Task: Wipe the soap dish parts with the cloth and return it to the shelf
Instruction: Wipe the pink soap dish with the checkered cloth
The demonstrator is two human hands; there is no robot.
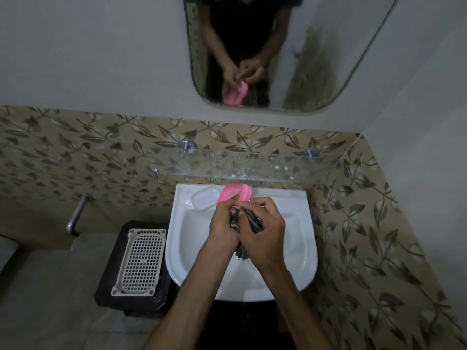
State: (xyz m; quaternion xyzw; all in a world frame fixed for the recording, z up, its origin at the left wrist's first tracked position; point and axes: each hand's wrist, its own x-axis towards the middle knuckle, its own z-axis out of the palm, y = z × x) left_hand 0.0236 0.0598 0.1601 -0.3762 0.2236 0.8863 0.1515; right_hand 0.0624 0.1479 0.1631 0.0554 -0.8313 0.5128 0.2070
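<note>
Head view: I see both of my hands working close together over the sink.
Left hand: fingers curled round the near edge of the pink soap dish part, holding it tilted above the back of the basin.
Right hand: fingers curled tight round the cloth, a dark checked rag bunched between my two hands, its tail hanging down below my wrists.
Contact: the cloth meets the pink part at its near end; I cannot tell how far it reaches inside.
Clear soap dish part: lying on the back left rim of the sink, just beside the pink part.
Sink: white, wall-mounted, under both hands.
Shelf: glass, fixed to the leaf-patterned tiles just above the sink, on two metal pegs.
Mirror: above the shelf, showing my hands and the pink part.
Basket: pale plastic mesh on a dark stool, left of the sink.
</note>
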